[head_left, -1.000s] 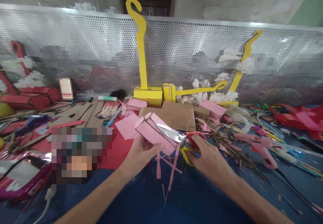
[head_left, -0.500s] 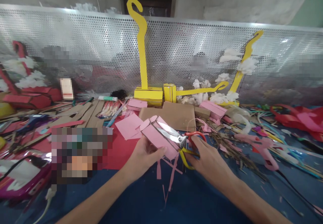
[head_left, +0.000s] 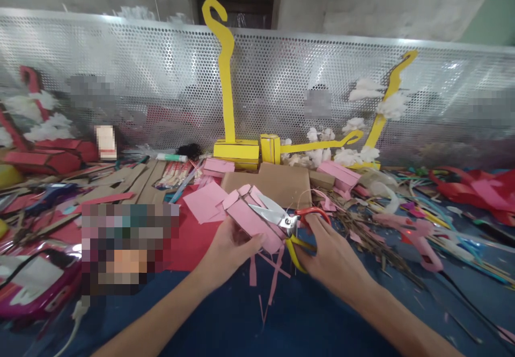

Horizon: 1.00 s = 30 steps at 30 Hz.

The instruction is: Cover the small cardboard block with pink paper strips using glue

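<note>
My left hand (head_left: 235,244) grips a small box covered in pink paper (head_left: 246,213), tilted, with the thumb pressed on its near side. Scissors (head_left: 288,222) with one red and one yellow handle are in my right hand (head_left: 332,247), its fingers around the handles. Their blades lie over the top of the pink box, partly apart and pointing left. Whether paper sits between the blades I cannot tell. Thin pink paper strips (head_left: 274,277) lie on the blue table below the box. Sheets of pink paper (head_left: 204,201) rest just left of it.
Behind stand yellow paper-covered boxes with hooked stems (head_left: 236,150), before a perforated metal screen (head_left: 161,78). A pink glue gun (head_left: 420,236) lies right, its cord trailing forward. Brown cardboard (head_left: 284,183), red paper (head_left: 191,244) and a twig pile (head_left: 370,233) surround my hands.
The scissor blades have shifted slightly over the pink box, and my right hand has moved a little with the handles. My left hand keeps its grip on the box.
</note>
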{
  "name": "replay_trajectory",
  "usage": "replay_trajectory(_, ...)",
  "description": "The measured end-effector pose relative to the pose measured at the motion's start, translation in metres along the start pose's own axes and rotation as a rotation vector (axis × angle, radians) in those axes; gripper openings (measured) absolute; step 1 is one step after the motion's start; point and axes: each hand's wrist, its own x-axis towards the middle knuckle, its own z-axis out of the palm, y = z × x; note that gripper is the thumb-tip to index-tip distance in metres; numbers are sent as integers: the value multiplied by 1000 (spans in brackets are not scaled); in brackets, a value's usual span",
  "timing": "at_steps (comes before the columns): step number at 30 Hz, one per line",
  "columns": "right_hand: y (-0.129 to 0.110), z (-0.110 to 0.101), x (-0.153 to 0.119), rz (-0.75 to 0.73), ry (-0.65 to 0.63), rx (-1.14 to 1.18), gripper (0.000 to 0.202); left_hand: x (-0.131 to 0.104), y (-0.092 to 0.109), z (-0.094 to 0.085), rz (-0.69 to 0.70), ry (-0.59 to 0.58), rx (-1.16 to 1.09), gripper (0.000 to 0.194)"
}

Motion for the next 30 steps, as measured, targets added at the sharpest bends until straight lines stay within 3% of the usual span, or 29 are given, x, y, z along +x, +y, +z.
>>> replay_trajectory(21,6,5,-4,38,-79,-2,17,-2,1,0,0,3,13,42)
replay_trajectory(30,4,3,0,-49,52,6,27,-2,1,2,8,-34,-8,47)
